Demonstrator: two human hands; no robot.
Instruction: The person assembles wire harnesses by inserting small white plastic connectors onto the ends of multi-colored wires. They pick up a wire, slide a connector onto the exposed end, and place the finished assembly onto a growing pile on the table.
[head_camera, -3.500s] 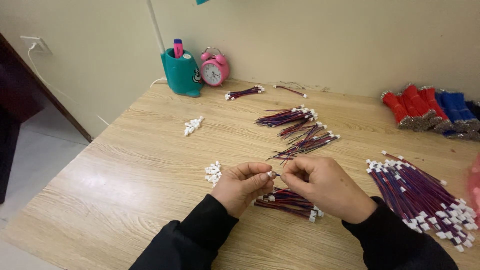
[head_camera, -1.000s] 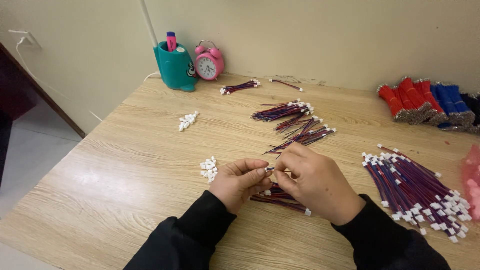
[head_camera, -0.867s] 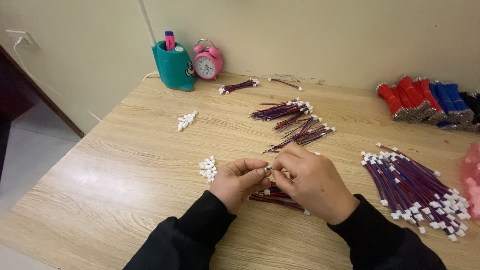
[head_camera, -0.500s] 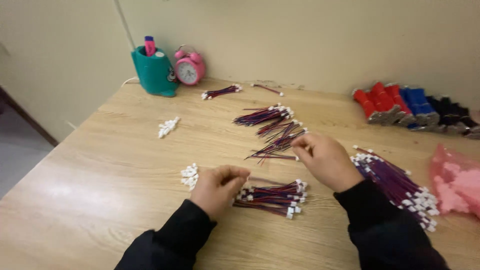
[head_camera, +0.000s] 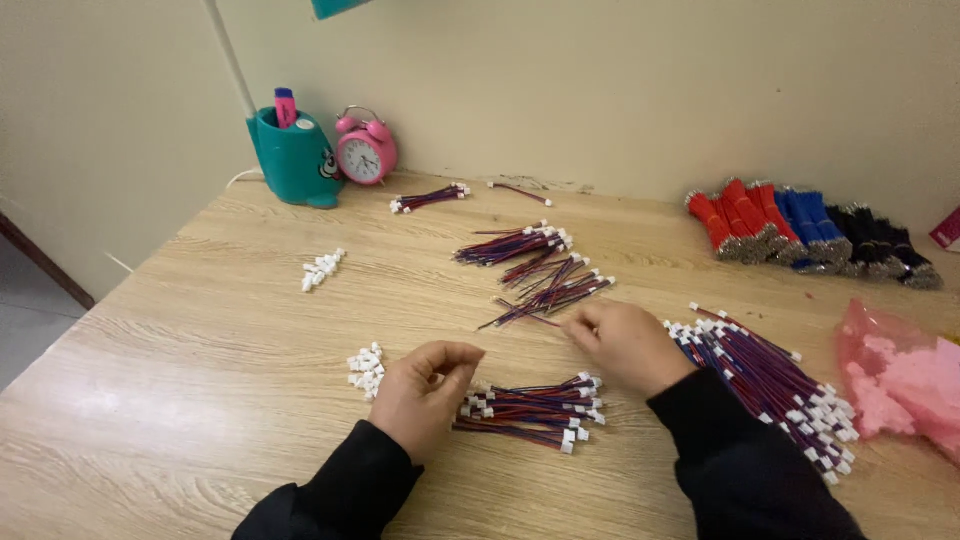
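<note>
Now the 2 hands have parted: half a second back they were drawing apart over the finished bundle, and earlier they were pinched together on 1 wire at the near middle of the table. The left hand rests by the near edge, fingers curled in loosely, touching the left end of the bundle of red-and-blue wires with white plugs; whether it holds a plug I cannot tell. The right hand has gone out to the loose wires in the middle of the table, fingertips closed on the nearest strand, so 1 piece looks done and a fresh wire is being picked.

Just left of the left hand lies a small heap of white connectors, with a second heap farther toward the left edge. A long fan of plugged wires lies by the right sleeve, close enough to be brushed. At the far edge stand a teal pen holder and a pink alarm clock; red, blue and black wire bundles sit at the far right, a pink bag by the right edge.
</note>
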